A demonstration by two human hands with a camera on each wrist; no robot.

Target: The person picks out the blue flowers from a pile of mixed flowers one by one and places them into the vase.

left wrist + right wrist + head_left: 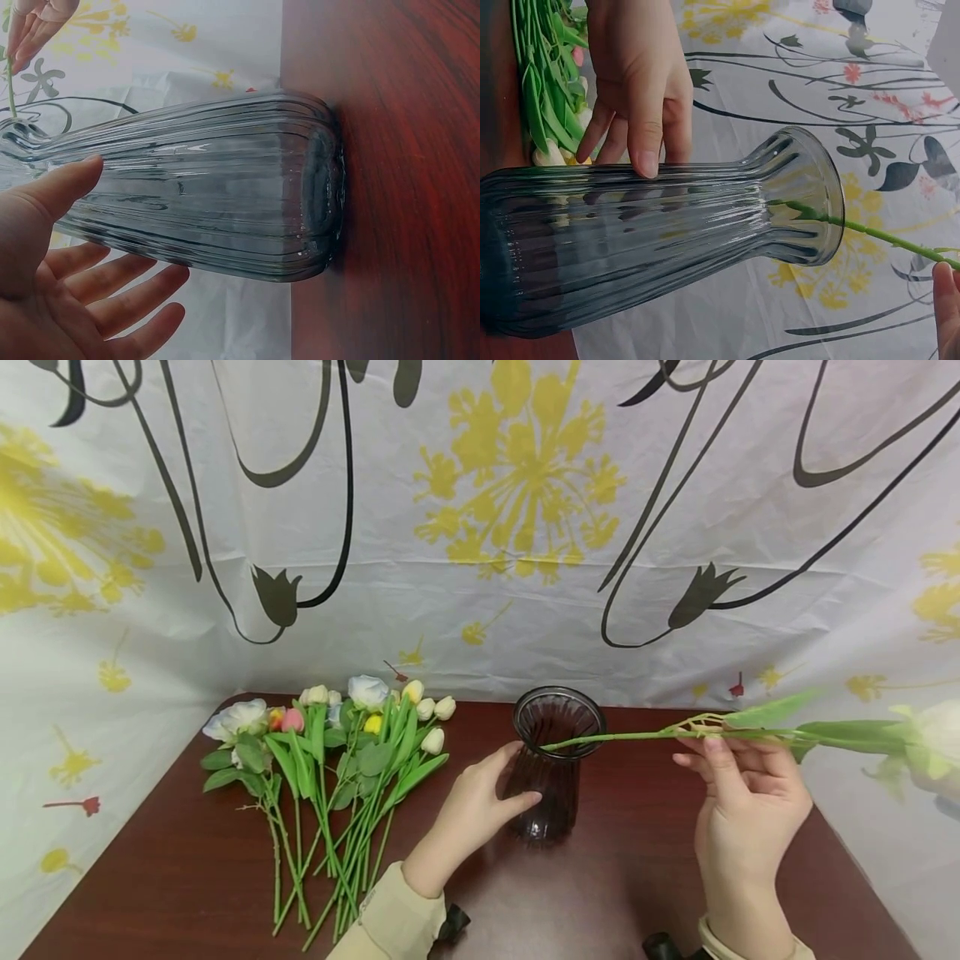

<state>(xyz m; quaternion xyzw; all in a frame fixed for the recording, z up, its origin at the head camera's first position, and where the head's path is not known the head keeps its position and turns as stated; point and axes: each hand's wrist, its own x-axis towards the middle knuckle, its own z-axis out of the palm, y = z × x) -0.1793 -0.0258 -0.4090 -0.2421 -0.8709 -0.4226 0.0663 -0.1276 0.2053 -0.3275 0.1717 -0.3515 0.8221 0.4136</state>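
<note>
A ribbed, dark-tinted glass vase (551,806) with a flared rim stands upright on the table. My left hand (468,802) holds its left side loosely, with the thumb (79,180) on the glass and the fingers spread along the side. Right of the vase, my right hand (750,802) pinches the green stem (630,738) of a white artificial flower (933,735) between thumb and fingers. The flower lies nearly level, its bloom at the right edge of the head view. Its stem end sits inside the vase mouth, as the right wrist view shows.
Several artificial flowers (352,777), white, yellow and pink with green stems, lie in a pile left of the vase. The table (600,893) is dark reddish wood. A white printed curtain (420,627) hangs behind it and at both sides.
</note>
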